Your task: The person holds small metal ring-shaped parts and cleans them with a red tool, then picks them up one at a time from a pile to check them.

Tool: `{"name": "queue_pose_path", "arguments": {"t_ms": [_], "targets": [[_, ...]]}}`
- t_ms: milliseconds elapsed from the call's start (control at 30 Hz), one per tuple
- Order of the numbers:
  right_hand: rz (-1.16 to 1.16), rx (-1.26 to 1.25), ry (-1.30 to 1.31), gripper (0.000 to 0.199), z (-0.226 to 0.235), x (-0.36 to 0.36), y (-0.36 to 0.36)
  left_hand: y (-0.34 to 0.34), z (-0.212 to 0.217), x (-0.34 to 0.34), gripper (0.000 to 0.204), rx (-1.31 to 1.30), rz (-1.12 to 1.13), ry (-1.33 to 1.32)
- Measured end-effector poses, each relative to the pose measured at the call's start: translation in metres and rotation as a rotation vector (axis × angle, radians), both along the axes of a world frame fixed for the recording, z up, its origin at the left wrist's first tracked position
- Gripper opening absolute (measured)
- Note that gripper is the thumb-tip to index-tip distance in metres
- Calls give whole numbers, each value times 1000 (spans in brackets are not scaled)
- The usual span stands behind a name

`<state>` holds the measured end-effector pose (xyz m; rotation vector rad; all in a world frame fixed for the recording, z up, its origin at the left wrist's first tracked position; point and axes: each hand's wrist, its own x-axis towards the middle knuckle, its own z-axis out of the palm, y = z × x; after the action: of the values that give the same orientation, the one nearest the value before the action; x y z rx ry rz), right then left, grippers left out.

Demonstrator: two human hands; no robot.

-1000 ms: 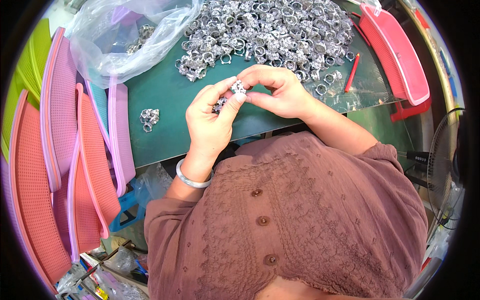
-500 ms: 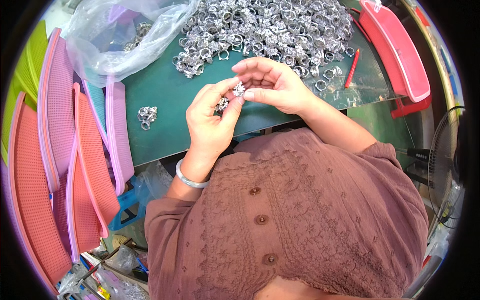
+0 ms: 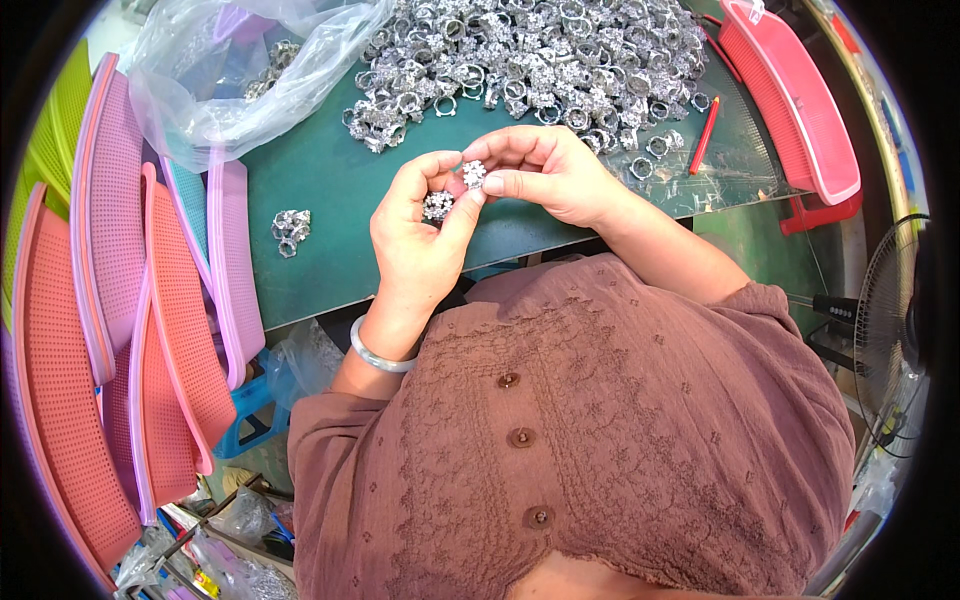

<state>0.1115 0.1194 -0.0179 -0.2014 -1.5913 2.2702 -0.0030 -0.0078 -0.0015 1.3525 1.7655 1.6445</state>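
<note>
My left hand point(image 3: 418, 222) is closed, with a bangle on its wrist. A silvery ring point(image 3: 474, 175) with a flower-like cluster on top is pinched between its fingertips and those of my right hand point(image 3: 555, 178). The right thumb and fingers press on the ring's other side; its band is hidden by the fingers. A second sparkling ring point(image 3: 438, 206) sits within the curled left fingers. Beyond both hands a big heap of similar rings point(image 3: 540, 60) covers the far part of the green table point(image 3: 340, 250). A few rings point(image 3: 291, 232) lie together left of my left hand.
A clear plastic bag point(image 3: 180, 90) with some rings inside lies at the far left. Perforated plastic baskets point(image 3: 75, 380) stand along the left side. A red pencil point(image 3: 705, 136) and a pink basket point(image 3: 790, 100) are at the right, with a fan point(image 3: 885, 300) below.
The pinched ring has turned so its clustered top shows more fully. My right fingers have come down and closed in around it. The ring in my left palm shows more.
</note>
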Motion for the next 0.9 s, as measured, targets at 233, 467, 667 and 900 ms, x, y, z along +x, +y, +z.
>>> {"name": "queue_pose_path", "arguments": {"t_ms": [233, 467, 667, 900], "targets": [[-11, 8, 1, 25, 0, -1, -1, 0, 0, 1, 21, -15, 14, -45], [4, 29, -6, 26, -2, -1, 1, -1, -1, 1, 18, -31, 12, -51], [-3, 39, -23, 25, -1, -1, 1, -1, 0, 1, 17, -40, 8, -88], [-8, 55, -24, 25, 0, 0, 1, -1, 0, 2, 15, -51, 14, -95]]}}
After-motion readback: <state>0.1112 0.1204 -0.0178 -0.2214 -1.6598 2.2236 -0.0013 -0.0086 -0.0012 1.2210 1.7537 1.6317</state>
